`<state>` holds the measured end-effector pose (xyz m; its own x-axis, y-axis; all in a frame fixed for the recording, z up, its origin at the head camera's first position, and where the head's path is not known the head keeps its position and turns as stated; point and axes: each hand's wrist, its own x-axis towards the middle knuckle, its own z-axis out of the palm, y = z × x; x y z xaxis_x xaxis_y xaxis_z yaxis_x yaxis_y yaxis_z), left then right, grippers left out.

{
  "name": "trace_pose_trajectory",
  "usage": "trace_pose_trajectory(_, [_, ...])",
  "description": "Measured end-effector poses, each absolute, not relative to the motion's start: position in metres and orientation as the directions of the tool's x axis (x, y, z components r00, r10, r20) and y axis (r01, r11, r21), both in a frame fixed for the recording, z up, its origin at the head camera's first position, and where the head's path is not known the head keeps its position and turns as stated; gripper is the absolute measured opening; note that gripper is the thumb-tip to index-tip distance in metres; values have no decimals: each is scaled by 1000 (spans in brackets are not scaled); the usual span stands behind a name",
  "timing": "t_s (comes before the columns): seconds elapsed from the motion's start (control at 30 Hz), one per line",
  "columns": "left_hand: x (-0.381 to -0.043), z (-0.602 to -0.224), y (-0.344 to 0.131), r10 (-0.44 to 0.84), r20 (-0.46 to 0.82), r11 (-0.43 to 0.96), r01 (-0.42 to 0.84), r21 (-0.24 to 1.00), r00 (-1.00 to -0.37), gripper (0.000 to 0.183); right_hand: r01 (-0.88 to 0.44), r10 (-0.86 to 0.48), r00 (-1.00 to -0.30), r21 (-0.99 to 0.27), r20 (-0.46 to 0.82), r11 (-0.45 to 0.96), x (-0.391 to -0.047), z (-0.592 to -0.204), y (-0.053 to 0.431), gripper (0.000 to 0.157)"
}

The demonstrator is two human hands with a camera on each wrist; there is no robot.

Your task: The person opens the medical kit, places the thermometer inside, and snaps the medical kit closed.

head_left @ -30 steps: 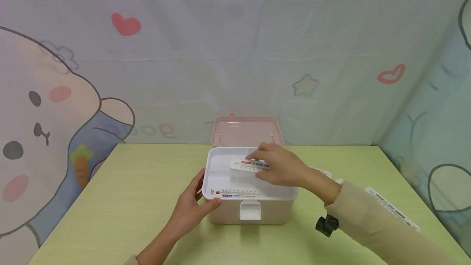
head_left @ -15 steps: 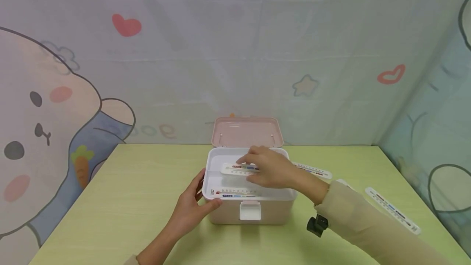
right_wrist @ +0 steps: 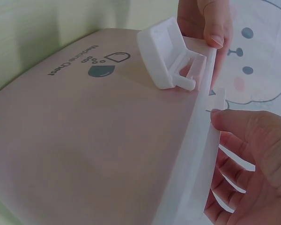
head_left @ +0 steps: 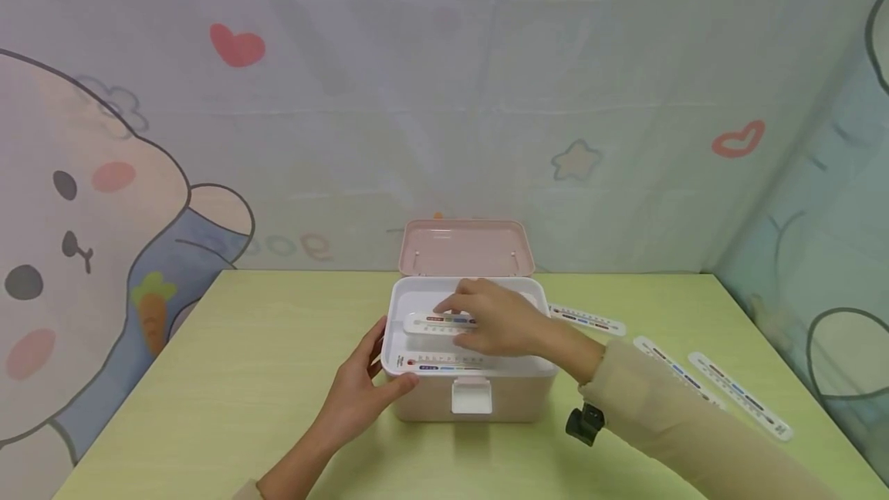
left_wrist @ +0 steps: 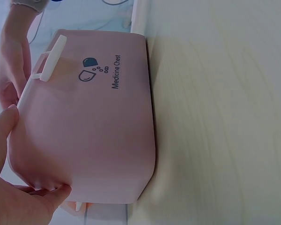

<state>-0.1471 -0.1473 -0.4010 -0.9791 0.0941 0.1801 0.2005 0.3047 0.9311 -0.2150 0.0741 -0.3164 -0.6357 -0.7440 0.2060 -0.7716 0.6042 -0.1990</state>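
Observation:
A pink medicine box (head_left: 424, 403) stands with its lid (head_left: 465, 247) tipped back, and a white tray (head_left: 410, 301) fills its top. My left hand (head_left: 357, 388) grips the box's left front corner, thumb at the rim and fingers along the side, as the left wrist view also shows. Over the tray, my right hand (head_left: 500, 319) pinches a white strip thermometer (head_left: 425, 324) by its right part, which the fingers hide. Another thermometer (head_left: 444, 364) lies along the tray's front edge. In the right wrist view, the thumb of my right hand (right_wrist: 267, 154) shows beyond the box rim.
On the table (head_left: 264, 376), to the right of the box, lie three more strips: a back thermometer (head_left: 589, 320), a middle thermometer (head_left: 674, 369) partly behind the right sleeve, and an outer thermometer (head_left: 741, 397). A white latch (head_left: 471, 398) hangs at the box front. Printed cloth stands behind.
My right hand has moved left and slightly forward over the tray, carrying the pinched thermometer lower toward the strip at the front. The left hand has kept its grip on the box.

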Motion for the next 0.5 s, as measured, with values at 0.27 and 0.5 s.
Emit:
trace_pose_trajectory(0.27, [-147, -401, -148, 101, 183, 299, 205, 932, -978, 88, -772, -748, -634, -210, 196, 600, -216, -320, 68, 37])
trace_pose_trajectory(0.5, [-146, -401, -148, 98, 179, 298, 200, 933, -979, 88, -772, -754, -634, -196, 173, 605, -215, -320, 65, 38])
